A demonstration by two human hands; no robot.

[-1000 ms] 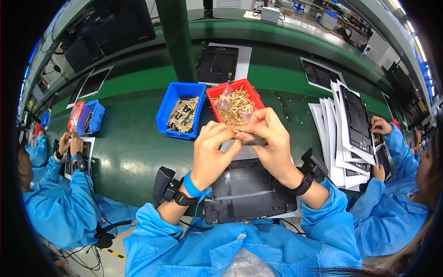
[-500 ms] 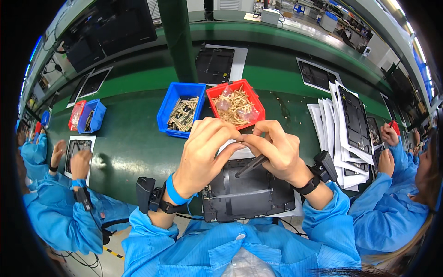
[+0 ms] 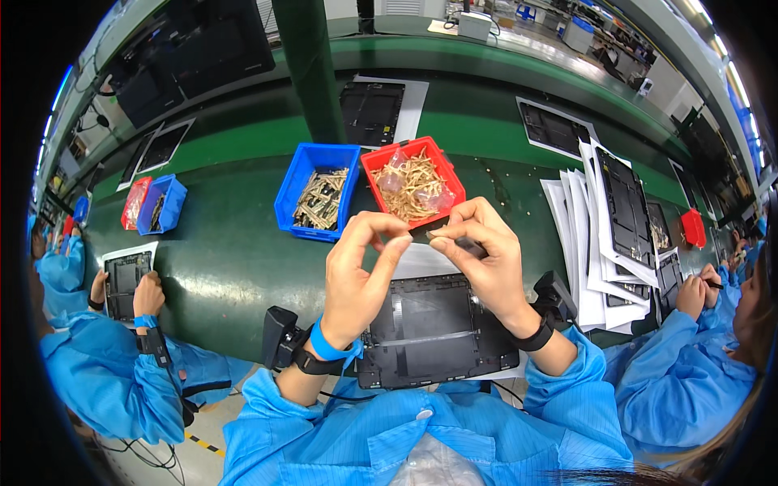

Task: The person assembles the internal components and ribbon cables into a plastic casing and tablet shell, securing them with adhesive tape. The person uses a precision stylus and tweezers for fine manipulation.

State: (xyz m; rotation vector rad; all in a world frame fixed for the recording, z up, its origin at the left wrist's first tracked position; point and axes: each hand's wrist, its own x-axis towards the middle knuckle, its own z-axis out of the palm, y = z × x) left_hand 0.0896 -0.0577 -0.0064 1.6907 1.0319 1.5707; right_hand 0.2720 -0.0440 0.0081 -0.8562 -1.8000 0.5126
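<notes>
My left hand (image 3: 356, 271) is closed, thumb and forefinger pinched; anything between the tips is too small to make out. To its right, and apart from it, my right hand (image 3: 490, 263) is also closed, its tips pinched on a tiny thing I cannot name. Part of a dark pen-like tool (image 3: 472, 246) shows inside its curled fingers. Below both hands a black tablet-like housing (image 3: 425, 336) lies on white paper. Just beyond my fingertips stands a red bin (image 3: 452, 174) of small tan strips and clear plastic bags. Beside it, a blue bin (image 3: 290, 182) holds similar small strips.
Stacked white sheets with black housings (image 3: 620, 211) stand at the right. A green post (image 3: 312, 81) rises behind the bins. Another housing (image 3: 373, 113) lies on the far shelf. Co-workers in blue sleeves (image 3: 146, 381) sit on both sides, a housing in one's hands at left.
My hands have drawn apart, their fingertips no longer meeting. The pen-like tool has swung from over the housing up into my right hand. The left co-worker now grips a housing.
</notes>
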